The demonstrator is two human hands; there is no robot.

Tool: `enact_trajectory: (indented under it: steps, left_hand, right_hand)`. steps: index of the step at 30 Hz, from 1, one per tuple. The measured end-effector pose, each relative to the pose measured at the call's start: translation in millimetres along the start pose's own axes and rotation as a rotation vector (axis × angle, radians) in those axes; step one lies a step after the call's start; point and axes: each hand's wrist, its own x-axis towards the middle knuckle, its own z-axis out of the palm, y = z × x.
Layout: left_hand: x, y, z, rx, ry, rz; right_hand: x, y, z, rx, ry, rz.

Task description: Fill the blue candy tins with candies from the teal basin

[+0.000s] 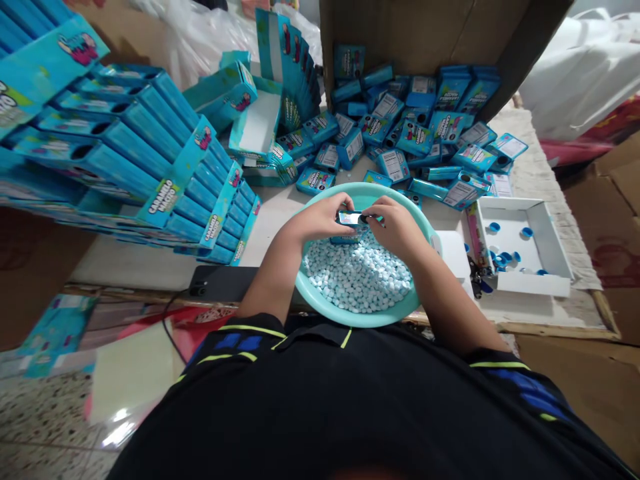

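Note:
A small blue candy box (349,218) is held over the bowl, its top end facing up and shining with glare. My left hand (325,217) wraps its fingers round the box's left side. At the box's right end, the fingertips of my right hand (396,228) are pinched together against a dark spot; what lies between them is too small to make out. Beneath both hands stands a turquoise plastic bowl (303,293), holding a heap of small pale blue and white candies (360,277).
Loose blue candy boxes (415,137) are piled behind the bowl, against a large cardboard box (400,33). Filled display trays (165,193) are stacked at left. On the right, a white open carton (525,243) contains blue caps (505,259). A dark flat device (225,283) lies at the front edge.

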Motion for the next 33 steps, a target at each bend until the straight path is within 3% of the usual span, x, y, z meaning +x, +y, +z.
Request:
enact_trajectory:
  steps: [13, 18, 20, 23, 25, 33]
  left_hand:
    - [-4, 2, 4.4, -0.064, -0.001, 0.046]
    - [-2, -2, 5.3, -0.024, 0.086, 0.072]
    - [-1, -5, 4.6, -0.002, 0.120, 0.060]
    - [0, -10, 3.7, 0.028, 0.146, 0.027]
    - [1, -12, 3.5, 0.045, 0.154, 0.003]
    - [1, -9, 2.2, 0.084, 0.099, 0.009]
  right_hand:
    - [0, -4, 6, 0.226, 0.126, 0.014]
    - [-2, 0, 1, 0.081, 0.197, 0.080]
    - [-2, 3, 0, -0.103, 0.031, 0.174]
    - [-3, -1, 3, -0.376, -0.412, 0.324]
    - [-6, -9, 8, -0.440, -0.590, 0.356]
    - [-24, -45, 18, -0.551, -0.834, 0.116]
